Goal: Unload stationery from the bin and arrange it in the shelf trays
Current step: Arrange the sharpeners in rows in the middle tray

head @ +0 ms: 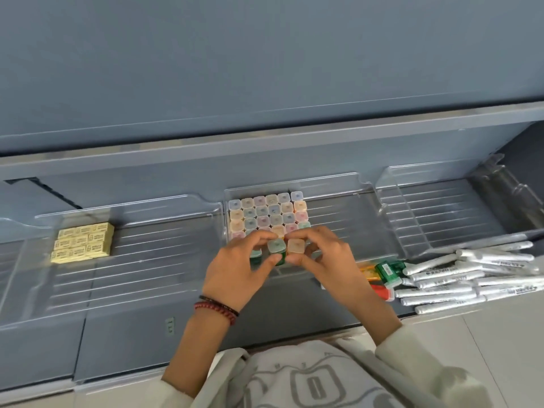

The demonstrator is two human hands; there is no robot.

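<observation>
1. Now, at the far left, I am seeing yellow boxes (84,242) sitting stacked in the left tray (162,254).
2. Next, the left hand (235,272) is pinching a green capped piece (276,247) between thumb and curled fingers, holding it upright at the front of the grid (268,213) in the middle tray (338,219).
3. The right hand (326,260) is pinching an orange-capped piece (295,246) just beside the green one.
4. Loose pieces (387,269) and white pens (471,278) are lying in front of the right tray (441,219).
</observation>
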